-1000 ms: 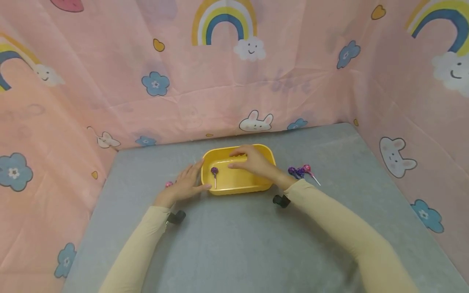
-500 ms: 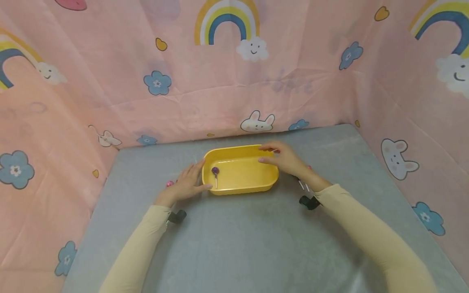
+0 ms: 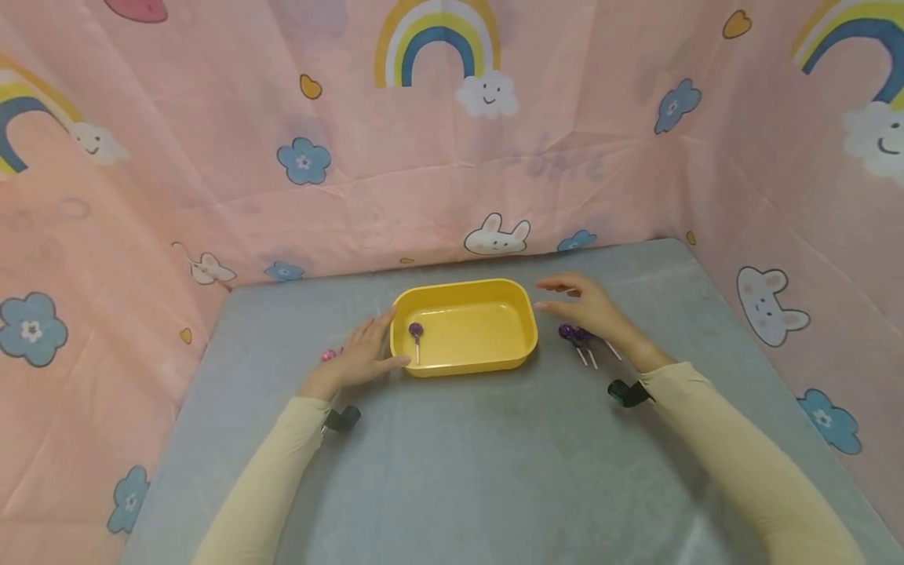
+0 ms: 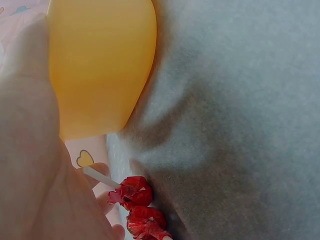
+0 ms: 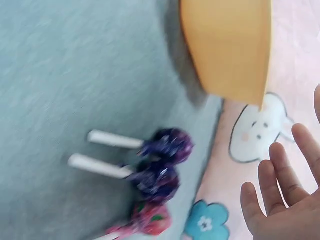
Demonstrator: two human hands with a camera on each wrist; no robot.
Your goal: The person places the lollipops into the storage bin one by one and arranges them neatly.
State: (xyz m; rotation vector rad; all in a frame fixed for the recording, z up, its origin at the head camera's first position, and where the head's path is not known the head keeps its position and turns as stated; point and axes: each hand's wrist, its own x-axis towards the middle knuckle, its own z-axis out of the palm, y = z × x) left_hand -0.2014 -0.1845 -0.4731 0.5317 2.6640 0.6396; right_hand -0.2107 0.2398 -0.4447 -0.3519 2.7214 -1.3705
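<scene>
"How do the hands stand?"

"Left hand (image 3: 356, 362): fingers extended against the left end of the yellow tray (image 3: 473, 341), grasping nothing. Right hand (image 3: 596, 312): fingers loosely bent, nothing between them and the thumb, just off the tray's right end."

"What lies nearest the right?"

"Two purple lollipops (image 5: 159, 182) and a pink lollipop (image 5: 154, 219), on the table, untouched, on the person's side of its fingertips. The purple pair lie nearly parallel, heads away from the person, sticks pointing back."

"And the left?"

"Red lollipops (image 4: 134, 192) beside it. One purple-headed lollipop (image 3: 416, 330) lies inside the tray's left end."
</scene>
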